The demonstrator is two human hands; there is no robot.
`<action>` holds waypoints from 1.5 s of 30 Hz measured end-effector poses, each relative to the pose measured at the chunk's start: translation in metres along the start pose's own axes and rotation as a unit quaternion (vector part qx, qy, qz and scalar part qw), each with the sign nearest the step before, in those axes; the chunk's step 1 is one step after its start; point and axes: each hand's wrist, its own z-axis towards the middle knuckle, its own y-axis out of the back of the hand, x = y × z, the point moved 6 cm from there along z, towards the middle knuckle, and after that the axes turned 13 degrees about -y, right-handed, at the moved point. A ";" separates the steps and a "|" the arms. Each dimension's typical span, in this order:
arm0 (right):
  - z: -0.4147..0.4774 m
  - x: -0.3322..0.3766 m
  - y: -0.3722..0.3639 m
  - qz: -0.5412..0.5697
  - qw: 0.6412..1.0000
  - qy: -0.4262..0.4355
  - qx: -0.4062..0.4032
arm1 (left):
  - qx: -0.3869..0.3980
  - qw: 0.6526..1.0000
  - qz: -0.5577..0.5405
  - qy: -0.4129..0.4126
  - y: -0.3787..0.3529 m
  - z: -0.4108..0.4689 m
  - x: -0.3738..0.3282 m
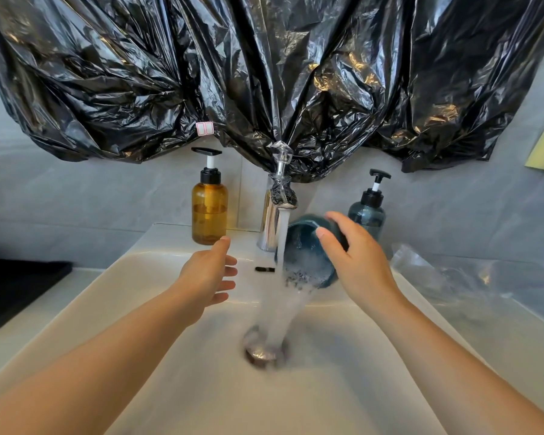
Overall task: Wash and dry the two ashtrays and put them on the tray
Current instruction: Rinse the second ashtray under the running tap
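Ashtray (307, 254): tilted under tap (281, 196), water spilling into sink (217, 397).
Right hand (358, 262): fingers grip its rim.
Left hand (209, 277): left of stream, fingers loose, empty.
Amber bottle (209, 211): half full, far left.

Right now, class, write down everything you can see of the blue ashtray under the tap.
The ashtray is a round, dark teal bowl with a glossy, ceramic-looking surface and a thick rim. It is tipped on its side above the sink, its hollow facing left into the water from the faucet, which foams inside and spills over the lower rim. The right hand grips it, thumb on the near rim, fingers over the back. The left hand does not touch it.
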 end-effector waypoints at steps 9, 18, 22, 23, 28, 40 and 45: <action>0.006 0.004 0.019 -0.093 0.979 0.148 -0.100 | 0.000 1.000 0.004 -0.006 -0.002 -0.003 -0.002; 0.003 -0.014 -0.022 0.256 0.951 -0.145 0.092 | 0.019 1.000 0.006 -0.006 -0.006 -0.007 -0.005; -0.012 -0.012 -0.051 0.401 0.849 -0.279 0.199 | 0.097 0.993 -0.054 0.026 -0.017 -0.011 0.000; -0.014 -0.011 -0.056 0.410 0.837 -0.291 0.215 | 0.114 0.989 -0.083 0.036 -0.019 -0.012 0.002; -0.019 -0.013 -0.064 0.435 0.789 -0.331 0.281 | 0.080 0.987 -0.137 0.002 -0.017 -0.013 -0.002; -0.023 -0.014 -0.064 0.201 0.869 -0.216 0.397 | 0.029 0.989 0.026 -0.144 -0.005 -0.012 -0.018; -0.030 -0.015 -0.072 0.223 0.856 -0.219 0.412 | 0.049 0.995 -0.009 -0.089 -0.006 -0.011 -0.010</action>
